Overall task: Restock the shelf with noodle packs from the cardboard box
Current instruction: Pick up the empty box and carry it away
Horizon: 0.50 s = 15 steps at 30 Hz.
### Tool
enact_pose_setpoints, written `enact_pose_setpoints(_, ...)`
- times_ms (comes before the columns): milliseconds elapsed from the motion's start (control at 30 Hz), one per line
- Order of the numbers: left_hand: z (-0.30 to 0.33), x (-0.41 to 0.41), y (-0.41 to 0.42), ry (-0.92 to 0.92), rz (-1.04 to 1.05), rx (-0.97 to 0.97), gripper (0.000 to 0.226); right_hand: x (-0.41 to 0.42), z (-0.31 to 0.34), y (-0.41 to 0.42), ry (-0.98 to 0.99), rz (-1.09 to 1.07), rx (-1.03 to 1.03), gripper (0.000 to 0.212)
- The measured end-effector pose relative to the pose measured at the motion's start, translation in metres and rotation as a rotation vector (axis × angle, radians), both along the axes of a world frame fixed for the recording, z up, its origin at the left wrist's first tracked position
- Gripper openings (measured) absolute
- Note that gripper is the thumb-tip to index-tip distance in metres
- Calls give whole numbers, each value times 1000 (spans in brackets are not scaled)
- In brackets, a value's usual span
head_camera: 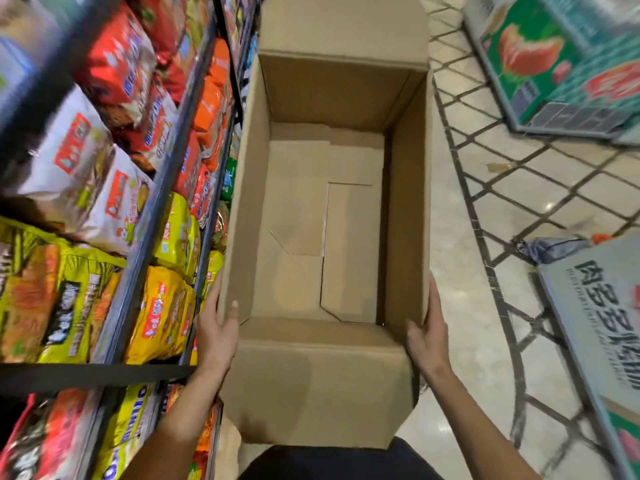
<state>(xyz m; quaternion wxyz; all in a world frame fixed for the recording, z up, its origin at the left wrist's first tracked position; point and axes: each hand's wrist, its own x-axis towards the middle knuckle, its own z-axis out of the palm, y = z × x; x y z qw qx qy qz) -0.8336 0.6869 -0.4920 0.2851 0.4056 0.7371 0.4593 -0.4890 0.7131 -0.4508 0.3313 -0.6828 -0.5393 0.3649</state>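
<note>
We hold the cardboard box (332, 216) up by its side walls, left hand (216, 332) thumb hooked over the rim, right hand (427, 336) fingers flat outside. It shows bare inside; noodle packs (162, 313) fill the shelf (138, 237) beside us, so restocking looks finished.

cardboard box (325, 216): plain brown, centre | noodle packs (166, 306): yellow lower left, white with red labels mid left, red and orange upper left | shelf (145, 230): dark grey rails | floor (485, 209): cream tiles, dark lattice lines | carton (554, 64): green with red fruit print, upper right
</note>
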Motion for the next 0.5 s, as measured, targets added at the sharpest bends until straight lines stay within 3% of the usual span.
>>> enact_pose_setpoints(133,24,5,-1,-78,-6,55,64,5,30,-4,3,9,120,95)
enact_pose_setpoints(500,64,51,69,-101,-87,143,67,56,72,50,34,-97,175,91)
